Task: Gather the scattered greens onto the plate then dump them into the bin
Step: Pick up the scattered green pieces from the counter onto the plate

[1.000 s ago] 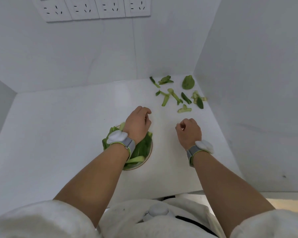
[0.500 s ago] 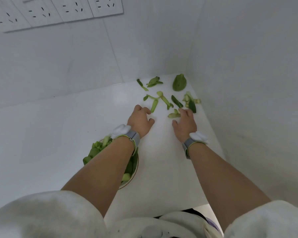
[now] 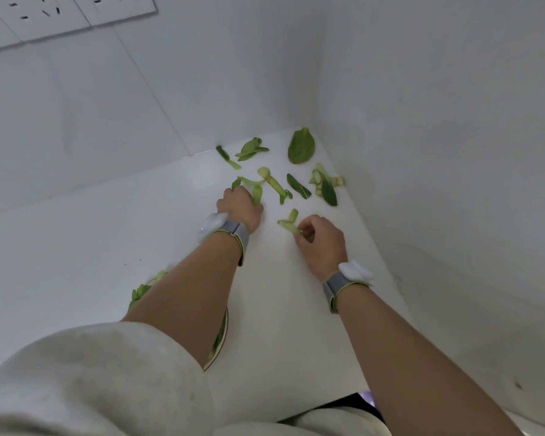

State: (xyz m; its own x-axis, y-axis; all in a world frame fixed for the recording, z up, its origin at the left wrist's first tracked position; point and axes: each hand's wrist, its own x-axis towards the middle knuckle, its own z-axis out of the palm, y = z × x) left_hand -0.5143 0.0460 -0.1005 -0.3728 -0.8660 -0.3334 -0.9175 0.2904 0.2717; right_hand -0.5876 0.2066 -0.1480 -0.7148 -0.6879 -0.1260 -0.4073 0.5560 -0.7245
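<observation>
The right hand (image 3: 321, 242) has its fingers curled and pinches a pale green stem piece (image 3: 288, 222) at its near end; the rest of the piece lies out toward the far side, low over the white counter (image 3: 92, 247). The left hand (image 3: 240, 206) rests knuckles-up on the counter with its fingers curled around a short green stalk (image 3: 257, 194) whose far end shows beyond the knuckles. Each wrist carries a grey strap with a white tracker: left (image 3: 213, 224), right (image 3: 356, 272).

Beyond the hands, the loose greens lie scattered in the far right corner of the counter: a broad round leaf (image 3: 301, 146) nearest the corner, a small folded leaf cluster (image 3: 250, 149), a thin dark strip (image 3: 227, 157), a long pale stem (image 3: 274, 184), a dark narrow leaf (image 3: 298, 185), and a heap of stem slices with a dark leaf (image 3: 326, 187) beside the right wall.

The plate (image 3: 224, 338) sits near the counter's front edge, largely hidden under the left forearm; greens (image 3: 142, 291) already on it show to the arm's left. Wall sockets (image 3: 63, 14) appear upper left.
</observation>
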